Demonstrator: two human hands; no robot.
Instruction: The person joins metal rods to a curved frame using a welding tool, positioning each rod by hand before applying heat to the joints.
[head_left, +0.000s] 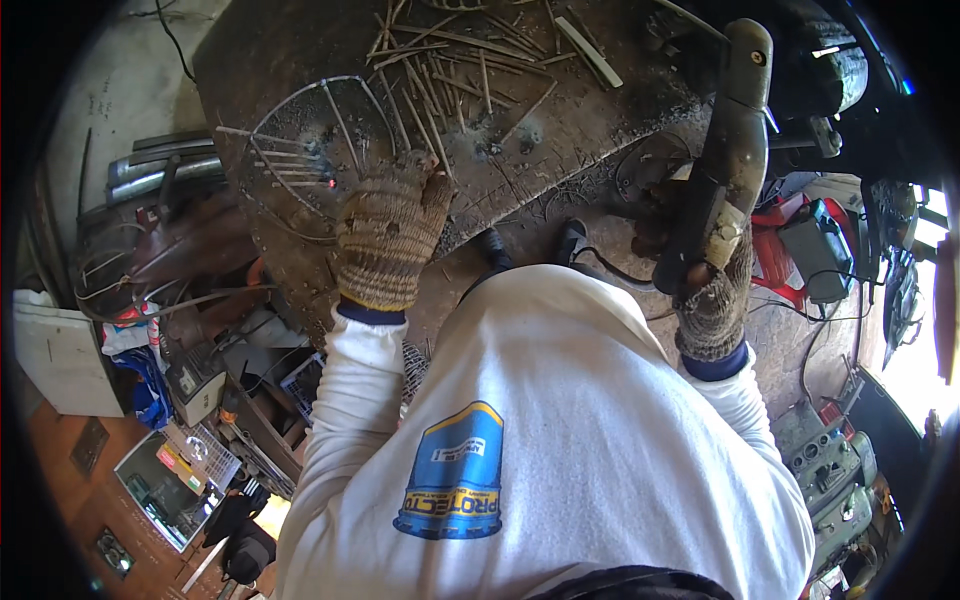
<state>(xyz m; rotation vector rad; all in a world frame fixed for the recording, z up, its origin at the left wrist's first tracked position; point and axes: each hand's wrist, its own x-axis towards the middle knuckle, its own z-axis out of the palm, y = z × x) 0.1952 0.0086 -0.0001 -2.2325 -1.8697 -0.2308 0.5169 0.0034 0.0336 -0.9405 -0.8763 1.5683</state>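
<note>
Beside the near right edge of the curved metal frame (341,126), left hand (394,212) in a striped knitted glove (378,262), back upward, fingers curled; cannot tell from above whether gripping a bar or merely pressing. Frame apparently lying on the desk (270,60), with short bars (290,155) across its left part and a glowing red spot (332,184) at their right ends, just left of the glove. Well to the right of the frame, right hand (716,288), fingers wrapped around the lower end of a long dark tool (722,170).

Judging by that glow, best to treat every bar of the frame as hot: keep the glove on, stay off the red spot, and press evenly rather than lean on one thin bar, likely to bend. Steady the frame before bringing the tool near. Probably worth sweeping the loose rods (485,82), just right of the frame, farther aside to avoid snagging.
</note>
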